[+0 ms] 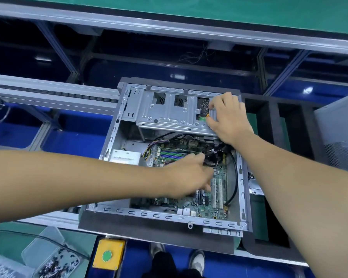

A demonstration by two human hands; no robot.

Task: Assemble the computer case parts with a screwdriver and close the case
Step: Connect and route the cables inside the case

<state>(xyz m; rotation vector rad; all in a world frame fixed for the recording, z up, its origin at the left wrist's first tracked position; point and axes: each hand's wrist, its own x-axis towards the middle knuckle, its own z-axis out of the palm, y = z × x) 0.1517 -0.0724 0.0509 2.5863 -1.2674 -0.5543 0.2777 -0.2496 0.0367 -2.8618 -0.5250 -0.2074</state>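
Observation:
An open grey computer case lies on its side on a dark foam pad, its green motherboard showing. A metal drive cage spans the far end of the case. My right hand rests on the cage's right end, fingers pinching at a small green and orange part near a dark opening. My left hand reaches over the motherboard, its fingertips at a bundle of black cables. Whether the fingers hold a cable is unclear. No screwdriver is in view.
Clear plastic trays with dark screws sit at the lower left. A yellow box with a green button stands at the near edge. A grey side panel leans at the right. Conveyor rails run behind the case. My shoes show below.

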